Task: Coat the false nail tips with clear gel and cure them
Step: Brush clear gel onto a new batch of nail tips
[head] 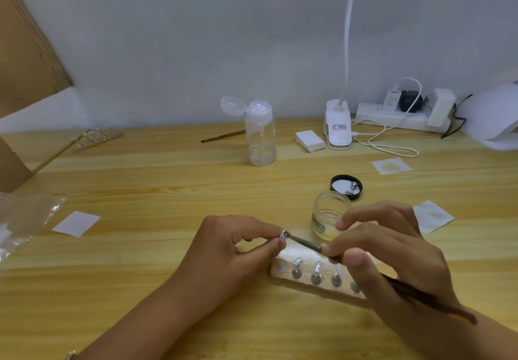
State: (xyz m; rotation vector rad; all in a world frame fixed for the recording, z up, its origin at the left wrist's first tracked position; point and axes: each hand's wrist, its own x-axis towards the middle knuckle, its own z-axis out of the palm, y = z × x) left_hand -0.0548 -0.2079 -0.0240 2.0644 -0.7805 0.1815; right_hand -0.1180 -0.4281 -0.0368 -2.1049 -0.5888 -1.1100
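The thin dark-handled brush lies on a long diagonal. Its handle end sits low on the right, past the wrist, and its metal ferrule and bristles point up and to the left, meeting the small clear false nail tip. The nail tip is held in the air just above the left end of the pale wooden holder block, near the middle of the light wooden table; which way it points is too small to tell.

The left hand reaches in from the lower left and pinches the nail tip between thumb and forefinger, with the other fingers curled under the palm. The right hand comes from the lower right and pinches the brush just behind the ferrule, with one finger lifted and bent above the rest.

The block carries a row of small metal stands, some topped with clear tips (the right end of the row is hidden behind the right hand). Just behind the block stands an open round glass jar of clear gel, and its black screw lid lies upturned beyond it.

Farther back are a clear plastic pump bottle with its flip cap open, a white clip-on lamp, a white power strip and, at the right edge, a white curing lamp. White square pads lie scattered on the table.
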